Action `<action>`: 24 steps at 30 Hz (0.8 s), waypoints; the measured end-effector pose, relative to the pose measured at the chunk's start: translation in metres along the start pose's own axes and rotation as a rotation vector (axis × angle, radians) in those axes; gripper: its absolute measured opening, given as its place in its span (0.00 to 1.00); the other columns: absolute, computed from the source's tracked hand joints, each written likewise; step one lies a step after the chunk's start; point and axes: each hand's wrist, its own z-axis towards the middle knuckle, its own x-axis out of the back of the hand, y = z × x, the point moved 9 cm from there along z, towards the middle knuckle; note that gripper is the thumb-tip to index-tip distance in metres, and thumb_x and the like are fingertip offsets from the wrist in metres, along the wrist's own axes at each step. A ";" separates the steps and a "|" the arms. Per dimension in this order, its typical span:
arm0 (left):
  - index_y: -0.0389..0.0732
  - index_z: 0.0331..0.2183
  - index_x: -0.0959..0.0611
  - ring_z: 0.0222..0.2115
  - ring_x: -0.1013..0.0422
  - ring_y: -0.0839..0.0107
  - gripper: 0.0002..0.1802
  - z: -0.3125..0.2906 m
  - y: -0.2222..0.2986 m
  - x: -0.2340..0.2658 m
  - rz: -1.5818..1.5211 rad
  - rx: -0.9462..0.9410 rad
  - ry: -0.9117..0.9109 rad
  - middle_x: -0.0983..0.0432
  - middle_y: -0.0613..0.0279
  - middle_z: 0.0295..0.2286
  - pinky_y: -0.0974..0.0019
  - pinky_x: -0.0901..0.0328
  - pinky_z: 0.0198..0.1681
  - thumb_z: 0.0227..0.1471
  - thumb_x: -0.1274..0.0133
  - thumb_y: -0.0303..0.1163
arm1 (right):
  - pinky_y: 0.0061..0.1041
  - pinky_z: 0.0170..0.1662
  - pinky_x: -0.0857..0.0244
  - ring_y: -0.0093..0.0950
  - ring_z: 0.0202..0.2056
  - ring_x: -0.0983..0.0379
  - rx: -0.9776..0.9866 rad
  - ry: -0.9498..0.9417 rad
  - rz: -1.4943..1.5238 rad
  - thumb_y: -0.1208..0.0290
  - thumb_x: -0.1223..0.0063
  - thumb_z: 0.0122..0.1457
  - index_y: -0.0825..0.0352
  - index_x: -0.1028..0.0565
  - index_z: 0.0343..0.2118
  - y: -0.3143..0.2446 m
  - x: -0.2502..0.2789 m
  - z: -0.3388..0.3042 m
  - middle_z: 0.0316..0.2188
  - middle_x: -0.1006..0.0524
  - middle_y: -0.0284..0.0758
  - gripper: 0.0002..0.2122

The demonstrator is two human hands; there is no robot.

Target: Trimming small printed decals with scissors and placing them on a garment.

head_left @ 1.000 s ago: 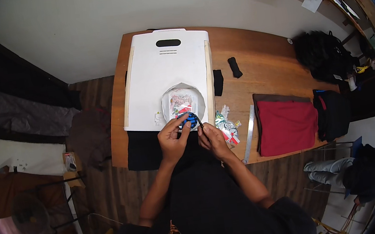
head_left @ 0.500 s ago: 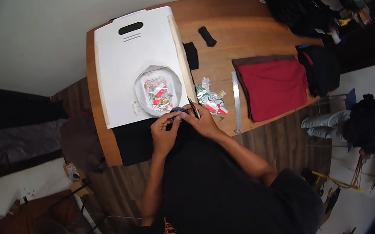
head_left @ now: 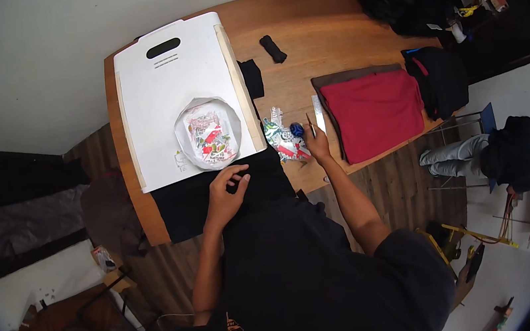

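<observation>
My right hand (head_left: 317,143) is at the right of the white board, closed on a slim, dark pointed tool (head_left: 310,121) that looks like small snips. At its fingertips is a round blue piece (head_left: 297,130); whether the fingers still pinch it I cannot tell. It is at the edge of a loose pile of colourful cut-out pieces (head_left: 285,144). My left hand (head_left: 225,195) hovers over black cloth (head_left: 183,206), fingers loosely bent and apart, with nothing in them. Just beyond it, a white round-rimmed container (head_left: 183,143) holds several red, green and white pieces on the board (head_left: 144,114).
A metal ruler (head_left: 320,118) lies right of the pile, beside folded red cloth (head_left: 375,114). A black rolled bundle (head_left: 273,49) is farther back on the wooden table (head_left: 306,19). Black bags (head_left: 401,3) stand at the far right. Another person (head_left: 511,153) is off to the right.
My hands have parted. The right has moved right with the pointed tool, and the blue piece has gone from between both hands to the cut-out pile. My left hand has let go.
</observation>
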 end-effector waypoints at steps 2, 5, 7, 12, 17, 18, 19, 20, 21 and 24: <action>0.37 0.44 0.16 0.32 0.27 0.79 0.13 0.001 0.003 0.005 0.044 -0.032 0.015 0.20 0.61 0.38 0.74 0.35 0.36 0.54 0.40 0.25 | 0.30 0.36 0.33 0.34 0.29 0.27 0.133 0.118 -0.137 0.60 0.50 0.66 0.70 0.23 0.37 -0.011 0.004 -0.002 0.26 0.23 0.41 0.15; 0.38 0.44 0.16 0.33 0.27 0.78 0.13 -0.003 -0.006 0.007 0.046 -0.013 0.026 0.20 0.61 0.39 0.74 0.35 0.36 0.54 0.40 0.26 | 0.39 0.41 0.34 0.49 0.37 0.27 -0.092 0.054 -0.218 0.63 0.46 0.62 0.70 0.26 0.38 -0.034 -0.014 -0.014 0.32 0.25 0.48 0.13; 0.38 0.44 0.16 0.33 0.26 0.78 0.13 -0.007 -0.015 0.006 0.034 0.024 0.018 0.20 0.62 0.39 0.74 0.35 0.36 0.55 0.40 0.26 | 0.47 0.51 0.39 0.50 0.48 0.31 0.263 -0.136 -0.379 0.68 0.42 0.57 0.71 0.31 0.45 -0.075 -0.046 -0.025 0.42 0.28 0.48 0.17; 0.38 0.44 0.16 0.34 0.26 0.77 0.13 -0.010 -0.011 0.003 0.024 0.033 -0.024 0.20 0.61 0.39 0.74 0.35 0.37 0.55 0.40 0.26 | 0.44 0.58 0.44 0.48 0.56 0.36 0.392 -0.120 -0.397 0.73 0.36 0.49 0.71 0.34 0.51 -0.074 -0.080 -0.032 0.53 0.31 0.48 0.26; 0.38 0.44 0.16 0.34 0.26 0.78 0.13 -0.014 -0.015 0.008 0.029 0.049 -0.008 0.20 0.61 0.38 0.74 0.35 0.37 0.55 0.40 0.25 | 0.41 0.64 0.47 0.49 0.61 0.40 0.341 -0.253 -0.361 0.71 0.34 0.49 0.74 0.35 0.53 -0.057 -0.086 -0.030 0.58 0.34 0.49 0.30; 0.38 0.44 0.16 0.34 0.26 0.78 0.13 -0.015 -0.017 0.009 0.027 0.051 -0.007 0.20 0.61 0.38 0.74 0.35 0.37 0.55 0.40 0.25 | 0.41 0.62 0.44 0.49 0.59 0.38 0.421 -0.275 -0.369 0.69 0.32 0.48 0.75 0.36 0.54 -0.059 -0.081 -0.031 0.58 0.35 0.50 0.32; 0.37 0.44 0.16 0.34 0.26 0.78 0.13 -0.015 -0.019 0.010 0.027 0.056 0.004 0.20 0.61 0.38 0.74 0.35 0.37 0.55 0.40 0.25 | 0.41 0.62 0.44 0.49 0.59 0.38 0.420 -0.277 -0.372 0.69 0.32 0.48 0.75 0.36 0.54 -0.058 -0.076 -0.028 0.58 0.35 0.50 0.32; 0.37 0.44 0.16 0.34 0.26 0.77 0.13 -0.015 -0.020 0.011 0.027 0.061 0.014 0.20 0.61 0.38 0.74 0.35 0.37 0.55 0.40 0.25 | 0.40 0.62 0.43 0.49 0.58 0.38 0.387 -0.280 -0.353 0.68 0.31 0.48 0.75 0.35 0.54 -0.064 -0.068 -0.024 0.57 0.34 0.50 0.32; 0.37 0.44 0.16 0.34 0.26 0.77 0.13 -0.015 -0.023 0.011 0.024 0.062 0.013 0.20 0.61 0.38 0.74 0.35 0.37 0.55 0.40 0.25 | 0.39 0.61 0.42 0.49 0.57 0.37 0.353 -0.282 -0.334 0.67 0.31 0.48 0.75 0.35 0.53 -0.065 -0.060 -0.021 0.56 0.34 0.50 0.32; 0.40 0.44 0.16 0.32 0.26 0.76 0.13 -0.014 -0.028 0.012 0.014 0.078 0.020 0.20 0.61 0.38 0.72 0.35 0.35 0.54 0.39 0.26 | 0.37 0.59 0.39 0.48 0.56 0.35 0.451 -0.231 -0.339 0.64 0.30 0.48 0.74 0.36 0.55 -0.058 -0.054 -0.026 0.55 0.33 0.49 0.34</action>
